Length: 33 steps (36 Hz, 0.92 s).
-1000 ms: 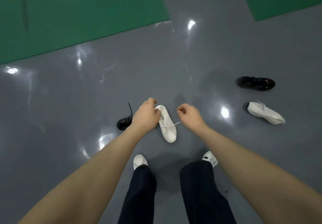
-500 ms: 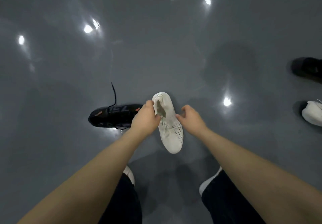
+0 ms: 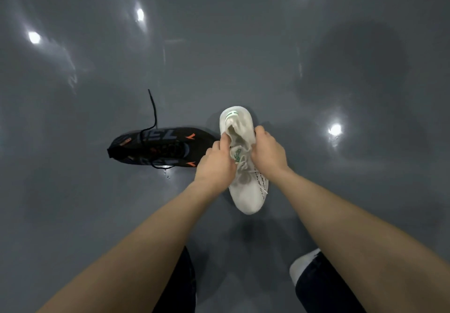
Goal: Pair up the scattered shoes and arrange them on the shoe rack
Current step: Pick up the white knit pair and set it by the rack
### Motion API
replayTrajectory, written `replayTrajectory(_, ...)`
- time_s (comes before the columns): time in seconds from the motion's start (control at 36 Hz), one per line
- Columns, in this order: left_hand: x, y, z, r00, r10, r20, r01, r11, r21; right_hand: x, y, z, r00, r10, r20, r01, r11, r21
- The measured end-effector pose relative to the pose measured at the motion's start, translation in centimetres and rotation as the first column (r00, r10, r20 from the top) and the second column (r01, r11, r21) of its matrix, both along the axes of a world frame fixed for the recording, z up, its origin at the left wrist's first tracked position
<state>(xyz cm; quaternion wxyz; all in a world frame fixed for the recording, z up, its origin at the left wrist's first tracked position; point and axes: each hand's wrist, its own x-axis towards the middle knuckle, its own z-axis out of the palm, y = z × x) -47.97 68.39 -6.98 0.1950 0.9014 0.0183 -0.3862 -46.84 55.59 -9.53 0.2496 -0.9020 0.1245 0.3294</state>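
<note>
At the middle of a glossy grey floor [image 3: 243, 44], a person bends over a white sneaker [image 3: 246, 191] and grips it with both hands. The left hand [image 3: 215, 164] curls round the left side of its collar, while the right hand [image 3: 267, 153] pinches the opposite side, thumbs pressed near the tongue. The shoe's heel points away from the person and its toe back towards them. Just beside it, to the left, a black sneaker [image 3: 158, 148] with orange marks lies crosswise on the floor, one loose lace trailing away from it. Dark trouser legs [image 3: 180, 286] and a white shoe [image 3: 302, 266] on the wearer's foot show at the bottom edge.
</note>
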Motion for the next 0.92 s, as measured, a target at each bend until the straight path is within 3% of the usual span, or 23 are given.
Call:
replayTrajectory(0.39,1.6,-5.6,14.2,0.936,-0.272,0.222,0.238,0.957,0.168,-0.5,-6.0,15.8,0.956,-0.27,0.115,0.261,0.961,0.094)
replayTrajectory(0.5,2.7,-8.2,19.4,0.948,-0.268,0.174,0.224,0.946,0.237,-0.5,-8.9,21.4,0.92,-0.372,0.124,0.36,0.926,0.112)
replayTrajectory(0.58,3.4,-10.1,22.4,0.91,-0.372,0.182,0.307,0.901,0.305,-0.5,-10.7,24.5,0.895,-0.426,0.136,0.407,0.902,0.144)
replayTrajectory(0.92,5.2,-22.9,32.0,0.778,-0.544,0.314,0.47,0.836,0.283,-0.7,-21.8,34.6,0.75,-0.64,0.164,0.598,0.763,0.244)
